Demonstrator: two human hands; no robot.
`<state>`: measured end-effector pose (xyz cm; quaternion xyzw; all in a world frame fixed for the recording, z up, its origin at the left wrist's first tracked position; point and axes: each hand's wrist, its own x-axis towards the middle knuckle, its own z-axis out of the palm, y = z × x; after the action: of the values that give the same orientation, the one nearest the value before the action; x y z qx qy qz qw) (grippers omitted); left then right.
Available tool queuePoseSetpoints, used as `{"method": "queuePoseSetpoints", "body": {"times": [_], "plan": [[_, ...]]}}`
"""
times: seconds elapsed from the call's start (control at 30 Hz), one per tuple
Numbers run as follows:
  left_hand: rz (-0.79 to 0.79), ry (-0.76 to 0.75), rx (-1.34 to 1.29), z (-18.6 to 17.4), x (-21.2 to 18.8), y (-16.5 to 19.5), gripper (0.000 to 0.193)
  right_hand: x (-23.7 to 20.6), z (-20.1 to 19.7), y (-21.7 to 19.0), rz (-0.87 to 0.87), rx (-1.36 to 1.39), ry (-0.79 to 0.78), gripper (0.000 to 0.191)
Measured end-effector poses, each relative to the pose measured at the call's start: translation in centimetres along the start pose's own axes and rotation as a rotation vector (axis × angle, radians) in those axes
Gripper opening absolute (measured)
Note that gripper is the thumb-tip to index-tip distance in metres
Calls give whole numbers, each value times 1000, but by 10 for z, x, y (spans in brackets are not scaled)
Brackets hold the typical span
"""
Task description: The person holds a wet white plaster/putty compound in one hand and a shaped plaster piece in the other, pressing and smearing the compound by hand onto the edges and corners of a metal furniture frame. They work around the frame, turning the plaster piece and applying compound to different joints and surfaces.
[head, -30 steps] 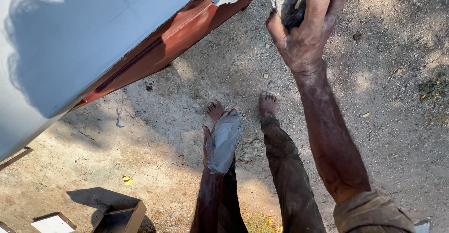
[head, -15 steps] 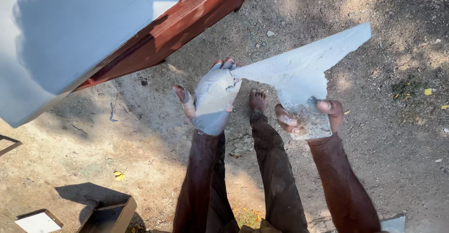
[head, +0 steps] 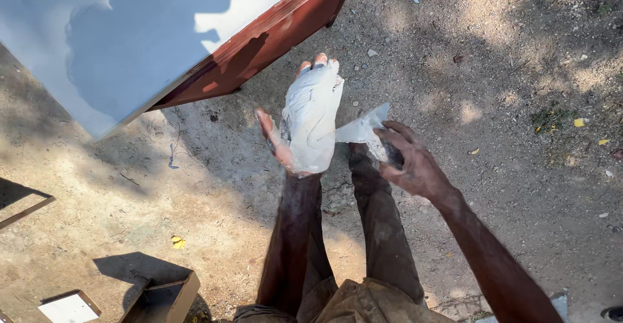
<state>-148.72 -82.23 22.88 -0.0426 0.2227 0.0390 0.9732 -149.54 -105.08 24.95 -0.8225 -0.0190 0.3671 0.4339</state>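
Observation:
My left hand (head: 279, 146) is held palm up in the middle of the view, with a thick heap of white putty (head: 313, 115) spread over the palm and fingers. My right hand (head: 414, 162) grips a flat scraper blade (head: 363, 128) smeared white, and the blade's edge touches the right side of the putty heap. A big white-coated panel (head: 117, 31) with a red-brown frame (head: 259, 44) slants across the upper left, above and left of both hands.
I stand on sandy, stony ground (head: 519, 102), and my legs in dark trousers (head: 383, 232) are below the hands. A dark open box (head: 162, 294) and a small white square slab (head: 68, 309) lie at the bottom left. A thin metal frame (head: 26, 209) lies at the left edge.
My right hand came down from the panel's edge with the scraper and brought the blade against the putty. My left hand rose and turned palm up.

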Motion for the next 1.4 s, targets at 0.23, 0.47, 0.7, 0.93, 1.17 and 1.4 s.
{"method": "queuePoseSetpoints", "body": {"times": [0.23, 0.47, 0.7, 0.93, 1.17, 1.4], "plan": [[18, -11, 378, -29, -31, 42, 86, 55, -9, -44, 28, 142, 402, 72], [-205, 45, -64, -111, -112, 107, 77, 108, 14, -90, -158, -232, 536, 78], [-162, 250, 85, -144, -140, 144, 80, 108, 28, -112, -180, -192, 554, 71], [-155, 217, 132, -118, -134, 147, 81, 134, 19, -70, -190, -149, 675, 69], [-144, 218, 312, -82, -120, 138, 83, 165, -83, -26, -65, -47, 803, 59], [-245, 42, 136, 21, -77, 110, 93, 17, -119, -80, 312, 446, 241, 69]]}}
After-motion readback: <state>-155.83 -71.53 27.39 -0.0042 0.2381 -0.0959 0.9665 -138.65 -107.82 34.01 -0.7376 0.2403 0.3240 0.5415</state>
